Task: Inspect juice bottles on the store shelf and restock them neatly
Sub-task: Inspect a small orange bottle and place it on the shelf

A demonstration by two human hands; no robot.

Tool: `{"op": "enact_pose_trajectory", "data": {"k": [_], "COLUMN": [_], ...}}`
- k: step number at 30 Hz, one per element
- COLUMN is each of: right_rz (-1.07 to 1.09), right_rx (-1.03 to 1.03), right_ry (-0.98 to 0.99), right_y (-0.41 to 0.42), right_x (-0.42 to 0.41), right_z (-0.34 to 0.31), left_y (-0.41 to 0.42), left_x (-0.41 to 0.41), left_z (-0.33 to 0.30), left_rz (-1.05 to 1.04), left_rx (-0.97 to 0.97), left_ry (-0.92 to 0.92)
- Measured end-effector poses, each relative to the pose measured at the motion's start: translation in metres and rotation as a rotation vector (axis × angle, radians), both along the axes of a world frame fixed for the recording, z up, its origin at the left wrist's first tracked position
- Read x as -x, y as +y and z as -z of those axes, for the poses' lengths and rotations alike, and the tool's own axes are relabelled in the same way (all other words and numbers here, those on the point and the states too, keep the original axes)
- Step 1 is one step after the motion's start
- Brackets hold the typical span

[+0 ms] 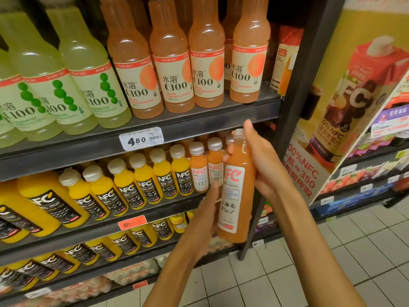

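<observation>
I hold an orange NFC juice bottle (235, 191) with a white cap in front of the middle shelf, label facing me. My right hand (263, 165) grips its upper part from the right, thumb up by the cap. My left hand (207, 220) holds its lower left side, fingers curled behind it. Two matching orange NFC bottles (205, 169) stand on the middle shelf just left of it, next to a row of yellow NFC bottles (141, 180).
The top shelf carries tall green C100 bottles (66, 85) and orange C100 bottles (190, 69). A price tag (141, 139) reads 4.50. A dark shelf post (294, 107) and an NFC poster (345, 103) stand at the right. Tiled floor (332, 262) lies below.
</observation>
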State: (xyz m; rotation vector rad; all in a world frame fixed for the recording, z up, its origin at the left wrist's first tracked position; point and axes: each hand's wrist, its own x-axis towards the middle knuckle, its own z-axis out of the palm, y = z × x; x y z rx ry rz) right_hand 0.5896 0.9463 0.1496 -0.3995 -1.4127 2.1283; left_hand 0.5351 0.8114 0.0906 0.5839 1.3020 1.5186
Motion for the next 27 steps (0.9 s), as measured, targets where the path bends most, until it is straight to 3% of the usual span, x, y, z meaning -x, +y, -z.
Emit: {"op": "enact_pose_trajectory", "data": {"k": [3, 9, 15, 18, 24, 27], "right_rz": [0.026, -0.041, -0.142, -0.143, -0.18, -0.106], "right_rx": [0.068, 0.283, 0.582, 0.622, 0.66, 0.684], "right_ry": [-0.075, -0.192, -0.154, -0.275, -0.335, -0.199], "right_y": [0.005, 0.009, 0.009, 0.002, 0.0, 0.006], "right_x": [0.001, 0.007, 0.007, 0.009, 0.01, 0.01], "right_z": [0.003, 0.016, 0.032, 0.04, 0.045, 0.038], "left_y": [-0.005, -0.008, -0.015, -0.013, -0.012, -0.014], "left_x": [0.0, -0.005, -0.006, -0.01, -0.009, -0.005], "left_z": [-0.004, -0.006, -0.01, -0.015, -0.015, -0.01], "left_rz": [0.059, 0.063, 0.101, 0.132, 0.106, 0.167], "left_rx": [0.031, 0.054, -0.111, -0.185, -0.215, -0.189], "left_ry": [0.078, -0.052, -0.599, -0.78, -0.847, -0.771]}}
